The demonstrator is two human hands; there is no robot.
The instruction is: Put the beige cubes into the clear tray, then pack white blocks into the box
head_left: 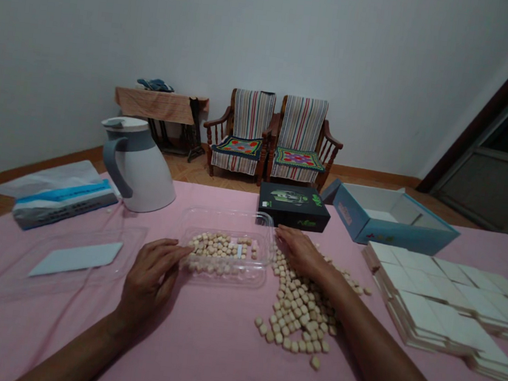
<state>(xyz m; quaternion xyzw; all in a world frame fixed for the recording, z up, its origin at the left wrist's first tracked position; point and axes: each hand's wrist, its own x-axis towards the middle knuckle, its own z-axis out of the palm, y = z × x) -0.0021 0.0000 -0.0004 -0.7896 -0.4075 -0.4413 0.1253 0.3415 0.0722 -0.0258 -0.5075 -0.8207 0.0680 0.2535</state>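
Observation:
A clear plastic container (pixel 220 279) sits in the middle of the pink-covered table, partly filled with small wooden cubes (pixel 215 245). At its left end is my left hand (pixel 153 271), fingers reaching onto the rim and the thumb lower down. My right hand (pixel 297 250) is at the opposite end, its fingertips against the container's right edge; its thumb is hidden. Beneath and in front of the right hand spreads a loose pile of similar wooden cubes (pixel 298 308). One stray cube (pixel 315 362) lies nearest to me.
Left of the container lie a clear lid (pixel 131 244) with a white card (pixel 76 259), a tissue pack (pixel 67 200) and a white-grey jug (pixel 150 172). Behind stand a black box (pixel 293 207) and an open blue box (pixel 396 228). Stacked pale square tiles (pixel 443 298) occupy the right side.

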